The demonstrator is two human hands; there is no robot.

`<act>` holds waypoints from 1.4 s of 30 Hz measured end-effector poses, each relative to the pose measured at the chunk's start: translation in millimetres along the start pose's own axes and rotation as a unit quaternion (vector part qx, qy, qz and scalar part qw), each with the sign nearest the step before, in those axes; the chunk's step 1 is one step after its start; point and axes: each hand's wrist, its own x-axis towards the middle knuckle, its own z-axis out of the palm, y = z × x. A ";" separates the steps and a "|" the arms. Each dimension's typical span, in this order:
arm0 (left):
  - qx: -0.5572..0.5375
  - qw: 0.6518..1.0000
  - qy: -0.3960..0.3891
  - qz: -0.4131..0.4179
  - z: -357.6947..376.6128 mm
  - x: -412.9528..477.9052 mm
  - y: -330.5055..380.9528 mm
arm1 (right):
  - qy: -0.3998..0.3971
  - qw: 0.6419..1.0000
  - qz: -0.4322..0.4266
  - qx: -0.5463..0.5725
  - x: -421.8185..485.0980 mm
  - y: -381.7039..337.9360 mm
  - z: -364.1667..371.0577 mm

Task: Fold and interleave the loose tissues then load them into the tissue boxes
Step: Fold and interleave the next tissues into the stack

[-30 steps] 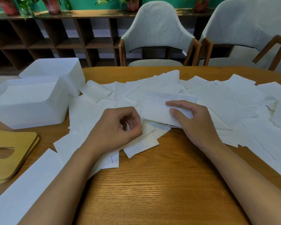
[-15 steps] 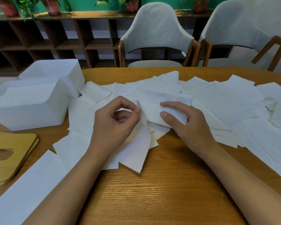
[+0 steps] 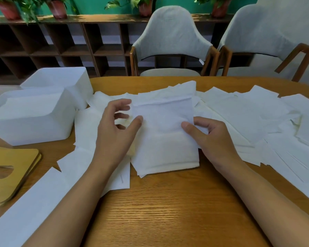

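A white tissue [image 3: 162,129] is held up over the table's middle, its lower part resting on a small stack of tissues near the front. My left hand [image 3: 114,134] pinches its left edge with the thumb on top, the other fingers spread loosely. My right hand [image 3: 209,138] pinches its right edge between thumb and curled fingers. Several loose tissues [image 3: 257,114] cover the table to the right and behind. Two white tissue boxes stand at the left, the near box [image 3: 30,120] in front of the far box [image 3: 61,79].
Stacked wooden box lids [image 3: 9,173] with an oval slot lie at the left edge. A long white sheet [image 3: 25,211] lies at the front left. Two grey chairs [image 3: 171,41] stand behind the wooden table [image 3: 168,211], with dark shelving and potted plants beyond.
Both hands have lifted one tissue off the pile and spread it flat between them. The left hand went from a closed pinch low on the table to holding the sheet's left edge.
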 end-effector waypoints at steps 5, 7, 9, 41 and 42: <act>-0.054 0.993 -0.079 -0.069 -1.3 1.3 2.7 | 0.009 1.000 0.010 0.005 1.2 -3.0 -2.9; -0.048 0.993 -0.098 -0.050 -1.2 -0.7 3.8 | 0.017 1.000 0.011 0.004 1.5 -2.8 -3.8; -0.061 0.991 -0.110 -0.050 -1.5 -2.8 6.4 | 0.022 1.000 0.010 0.004 2.1 -2.2 -5.4; -0.107 0.984 -0.139 -0.043 2.0 -5.4 10.7 | -0.082 0.993 -0.042 -0.068 -2.3 -3.1 2.0; -0.112 0.984 -0.128 -0.044 1.6 -4.2 10.2 | -0.089 0.993 -0.043 -0.065 -1.8 -1.9 3.0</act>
